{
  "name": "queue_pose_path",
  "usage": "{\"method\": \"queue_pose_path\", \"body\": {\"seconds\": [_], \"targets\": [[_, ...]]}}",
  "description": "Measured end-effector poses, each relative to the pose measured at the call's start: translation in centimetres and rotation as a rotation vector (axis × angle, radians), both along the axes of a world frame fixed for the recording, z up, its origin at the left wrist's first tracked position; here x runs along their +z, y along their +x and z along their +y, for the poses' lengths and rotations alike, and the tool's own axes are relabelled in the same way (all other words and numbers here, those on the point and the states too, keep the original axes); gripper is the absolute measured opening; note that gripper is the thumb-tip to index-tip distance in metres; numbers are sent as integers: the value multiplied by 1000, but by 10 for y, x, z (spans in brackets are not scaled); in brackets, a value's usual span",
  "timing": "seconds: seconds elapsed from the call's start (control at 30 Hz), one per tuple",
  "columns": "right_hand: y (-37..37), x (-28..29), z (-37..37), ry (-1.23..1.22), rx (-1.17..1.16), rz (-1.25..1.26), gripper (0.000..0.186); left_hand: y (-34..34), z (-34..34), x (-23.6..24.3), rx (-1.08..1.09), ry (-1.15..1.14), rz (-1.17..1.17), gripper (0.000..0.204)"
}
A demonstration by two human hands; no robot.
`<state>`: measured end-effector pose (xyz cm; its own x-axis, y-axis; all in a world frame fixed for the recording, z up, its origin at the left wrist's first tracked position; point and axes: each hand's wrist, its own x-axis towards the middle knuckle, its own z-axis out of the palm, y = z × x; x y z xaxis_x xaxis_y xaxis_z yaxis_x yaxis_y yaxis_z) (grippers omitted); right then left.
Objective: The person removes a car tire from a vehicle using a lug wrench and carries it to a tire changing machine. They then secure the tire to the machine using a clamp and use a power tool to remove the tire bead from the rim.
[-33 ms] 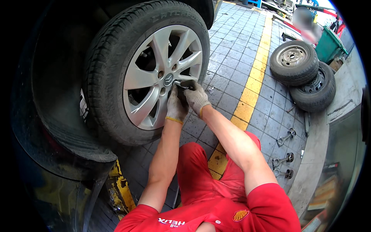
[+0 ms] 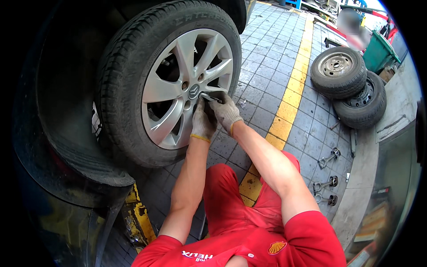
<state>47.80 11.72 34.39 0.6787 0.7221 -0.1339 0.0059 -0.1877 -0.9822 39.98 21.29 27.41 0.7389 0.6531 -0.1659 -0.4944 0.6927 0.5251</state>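
A car wheel with a silver spoked rim [image 2: 162, 91] and black tyre [image 2: 118, 84] stands upright in front of me, within the wheel arch. My right hand [image 2: 227, 112], in a dirty knitted glove, is closed around a shiny socket wrench [image 2: 206, 96]. The wrench's end meets the rim at a bolt hole just right of the hub cap [image 2: 193, 91]. Also gloved, my left hand [image 2: 203, 122] is closed at the wrench's head, below the hub cap; its fingertips are partly hidden. Other bolt holes around the cap show brownish bolts.
Two wheels [image 2: 336, 66] lie stacked on the tiled floor at right, with a green bin [image 2: 380, 51] behind. Several pistons with connecting rods [image 2: 330, 158] lie nearer. A yellow stripe [image 2: 291, 98] crosses the floor. Yellow-painted metal [image 2: 141, 218] is at lower left; a blurred person stands far right.
My right hand has shifted slightly, and a little more of the socket wrench shows. My left hand and the wheel look unmoved.
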Motion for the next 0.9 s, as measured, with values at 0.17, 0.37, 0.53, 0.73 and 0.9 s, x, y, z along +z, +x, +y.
{"method": "queue_pose_path", "body": {"seconds": [0.17, 0.37, 0.53, 0.73, 0.9], "targets": [[-11, 17, 18, 17, 98, 553, 47, -20, 47, -37, -382, -37, -505, 50], [-8, 13, -13, 33, -30, -13, 49, -5, -7, 8, -24, -36, -3, 47], [-9, 8, 12, 164, 71, 485, 46, -26, 39, -17, -349, -36, -309, 39], [13, 0, -6, 147, -141, 369, 42, 7, -16, 31, 70, -147, -82, 33], [24, 30, -12, 86, -271, 153, 42, 10, -8, 25, 156, -213, -70, 25]]}}
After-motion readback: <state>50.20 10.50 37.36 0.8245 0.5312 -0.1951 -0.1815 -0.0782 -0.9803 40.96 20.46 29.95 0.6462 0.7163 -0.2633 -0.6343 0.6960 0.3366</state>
